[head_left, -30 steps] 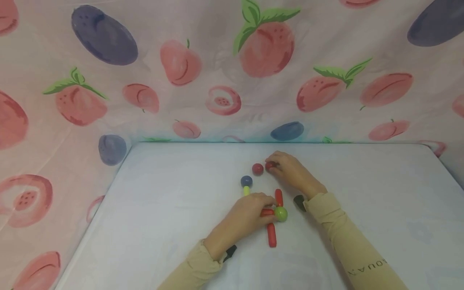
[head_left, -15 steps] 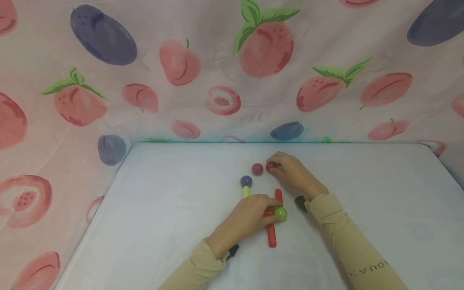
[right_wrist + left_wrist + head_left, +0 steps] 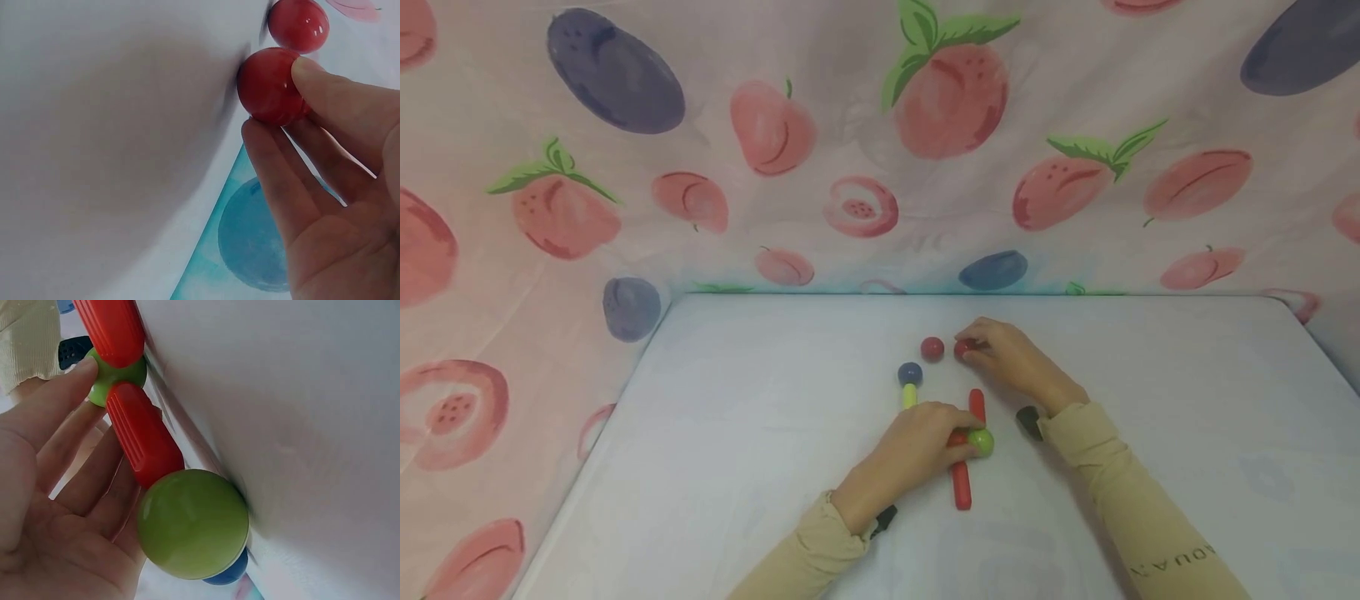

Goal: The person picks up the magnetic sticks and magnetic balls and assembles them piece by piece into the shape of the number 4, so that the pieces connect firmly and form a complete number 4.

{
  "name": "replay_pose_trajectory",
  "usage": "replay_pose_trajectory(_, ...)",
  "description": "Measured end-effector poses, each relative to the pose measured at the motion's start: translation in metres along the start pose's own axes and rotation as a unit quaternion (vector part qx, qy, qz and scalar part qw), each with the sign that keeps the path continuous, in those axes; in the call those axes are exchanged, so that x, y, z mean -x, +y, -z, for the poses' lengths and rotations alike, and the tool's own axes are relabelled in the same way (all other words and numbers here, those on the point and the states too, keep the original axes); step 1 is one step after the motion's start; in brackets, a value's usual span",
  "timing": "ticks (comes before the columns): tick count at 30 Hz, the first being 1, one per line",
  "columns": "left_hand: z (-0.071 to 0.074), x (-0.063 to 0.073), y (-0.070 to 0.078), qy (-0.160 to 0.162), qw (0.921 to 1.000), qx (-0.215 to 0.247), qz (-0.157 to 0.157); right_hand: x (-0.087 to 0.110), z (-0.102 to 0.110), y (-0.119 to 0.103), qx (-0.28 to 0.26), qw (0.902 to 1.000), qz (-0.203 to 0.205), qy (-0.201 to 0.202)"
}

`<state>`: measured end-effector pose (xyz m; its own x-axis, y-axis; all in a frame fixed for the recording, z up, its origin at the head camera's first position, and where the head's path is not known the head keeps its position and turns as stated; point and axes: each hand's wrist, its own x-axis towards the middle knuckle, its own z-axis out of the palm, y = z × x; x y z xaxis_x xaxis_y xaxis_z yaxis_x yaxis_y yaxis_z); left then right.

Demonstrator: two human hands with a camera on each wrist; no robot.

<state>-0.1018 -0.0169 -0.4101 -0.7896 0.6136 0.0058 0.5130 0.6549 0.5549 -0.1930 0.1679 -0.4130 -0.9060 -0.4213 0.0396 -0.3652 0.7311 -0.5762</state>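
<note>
My left hand (image 3: 917, 442) pinches a small green ball (image 3: 981, 442) between thumb and fingertips. That ball joins two red rods; one red rod (image 3: 977, 407) points to the back, and the other (image 3: 145, 437) runs under my fingers to a second green ball (image 3: 192, 524), seen in the left wrist view. Another red rod (image 3: 962, 486) extends toward the front. Beyond the hand, a yellow-green rod (image 3: 910, 396) ends in a blue ball (image 3: 910, 374). My right hand (image 3: 1011, 358) holds a red ball (image 3: 270, 86) with thumb and fingers, low over the table.
A second red ball (image 3: 932, 348) lies just left of the held one. The white table (image 3: 737, 433) ends at the back against a fruit-printed cloth (image 3: 857, 125). Dark wrist devices show at both cuffs, one (image 3: 1029, 422) by the right sleeve.
My right hand has moved slightly right with its red ball, widening the gap to the other one. My left fingers have slid right from the red rod onto the green ball.
</note>
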Motion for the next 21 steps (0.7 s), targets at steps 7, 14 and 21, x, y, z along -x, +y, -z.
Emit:
replay_pose_trajectory(7, 0.0, 0.001, 0.002, 0.009, 0.9999, -0.004, -0.006, 0.005, 0.002, 0.003, -0.02, 0.9997, 0.002, -0.016)
replay_pose_trajectory(14, 0.0, 0.001, 0.003, 0.011, 0.9999, 0.001, -0.002, 0.009, 0.004, 0.004, -0.028, 0.9993, 0.0, -0.027)
replay_pose_trajectory(21, -0.001, 0.0, 0.002, 0.017, 0.9998, -0.008, -0.003, 0.012, 0.008, 0.005, -0.028, 0.9988, 0.009, -0.039)
